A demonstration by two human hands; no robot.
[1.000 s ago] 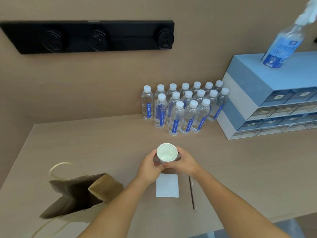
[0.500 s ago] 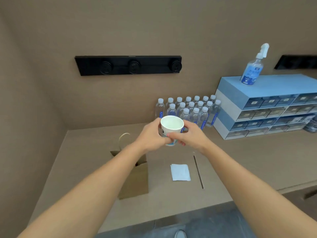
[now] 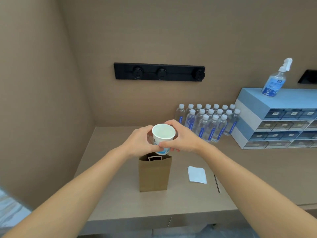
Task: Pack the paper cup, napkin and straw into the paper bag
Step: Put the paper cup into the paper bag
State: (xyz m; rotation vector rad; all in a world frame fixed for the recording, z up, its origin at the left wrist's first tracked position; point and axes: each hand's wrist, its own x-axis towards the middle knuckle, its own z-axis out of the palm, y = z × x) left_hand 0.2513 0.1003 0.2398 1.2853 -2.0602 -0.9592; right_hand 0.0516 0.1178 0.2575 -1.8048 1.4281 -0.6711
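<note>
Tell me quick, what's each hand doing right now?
Left hand: closed on the paper cup, held above the paper bag.
Right hand: closed on the same cup.

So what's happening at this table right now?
A person is packing a takeaway kit. Both hands, the left hand and the right hand, hold an empty white paper cup upright just above the open mouth of a brown paper bag standing on the table. The cup is not yet inside. A folded white napkin and a thin dark straw lie on the table to the right of the bag, waiting to be packed.
</note>
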